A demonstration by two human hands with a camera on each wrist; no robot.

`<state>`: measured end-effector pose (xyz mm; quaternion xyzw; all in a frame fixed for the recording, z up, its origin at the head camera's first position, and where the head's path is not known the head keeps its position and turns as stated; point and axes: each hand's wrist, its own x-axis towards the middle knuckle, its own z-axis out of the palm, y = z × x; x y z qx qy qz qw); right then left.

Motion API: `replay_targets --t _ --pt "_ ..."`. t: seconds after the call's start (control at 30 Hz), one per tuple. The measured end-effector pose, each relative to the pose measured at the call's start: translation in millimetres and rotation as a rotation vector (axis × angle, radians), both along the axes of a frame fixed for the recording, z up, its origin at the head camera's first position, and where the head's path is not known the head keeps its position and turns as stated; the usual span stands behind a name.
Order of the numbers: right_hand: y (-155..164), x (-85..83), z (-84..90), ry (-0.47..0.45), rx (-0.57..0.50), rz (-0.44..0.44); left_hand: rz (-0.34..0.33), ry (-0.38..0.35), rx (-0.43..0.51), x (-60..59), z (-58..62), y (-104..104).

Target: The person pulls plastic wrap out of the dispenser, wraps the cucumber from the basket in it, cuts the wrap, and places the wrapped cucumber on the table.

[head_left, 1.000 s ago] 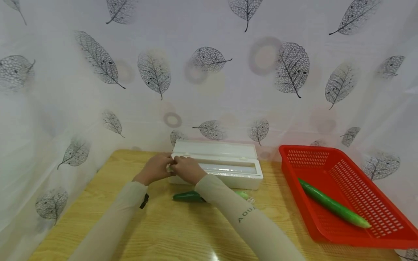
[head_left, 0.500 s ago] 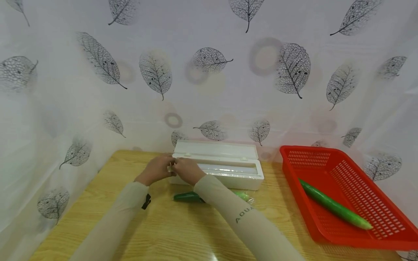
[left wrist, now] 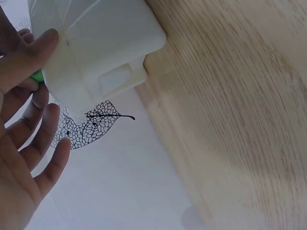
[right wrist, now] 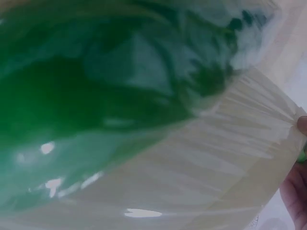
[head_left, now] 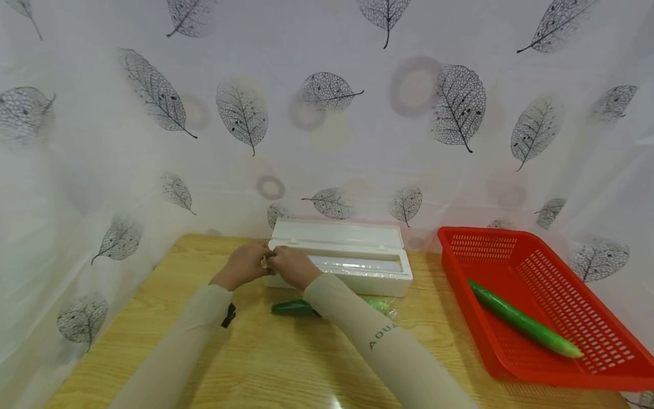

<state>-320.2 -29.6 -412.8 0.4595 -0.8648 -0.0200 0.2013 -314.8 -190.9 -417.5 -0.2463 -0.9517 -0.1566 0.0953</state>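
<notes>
My left hand (head_left: pixel 244 264) is at the left end of a white cling film box (head_left: pixel 368 279). In the left wrist view, its thumb lies at the box corner, a small green piece (left wrist: pixel 37 75) shows between thumb and forefinger, and the other fingers spread loosely. My right hand (head_left: pixel 295 267) bends in beside it, fingertips meeting the left fingers; what it holds, I cannot tell. In front of the box lies a cucumber (head_left: pixel 293 308), partly under the right forearm. Clear cling film (right wrist: pixel 230 158) covers it and pulls into tight creases toward fingertips at the right wrist view's edge.
The box's lid (head_left: pixel 337 233) stands raised, with a film roll (head_left: pixel 357 264) inside. A red basket (head_left: pixel 493 355) on the right holds another cucumber (head_left: pixel 526 321). A leaf-patterned curtain (head_left: pixel 327 142) hangs behind the wooden table (head_left: pixel 286 369).
Both hands stay together at the box's left end with only slight finger movement. Box, cucumbers and basket keep their places.
</notes>
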Motion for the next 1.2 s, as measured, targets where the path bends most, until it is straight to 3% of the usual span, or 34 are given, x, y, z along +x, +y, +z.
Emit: replay_targets --t 0.47,0.77,1.2 --pt "17.8 1.3 1.1 0.103 0.026 0.043 0.028 -0.023 -0.006 -4.6 -3.5 -1.9" --pt "42.7 -0.5 -1.0 0.036 0.054 0.014 0.037 0.009 -0.001 1.0 -4.2 -0.9" --pt "95.7 0.3 -4.9 -0.061 -0.081 0.008 0.045 0.010 0.007 6.4 -3.9 0.8"
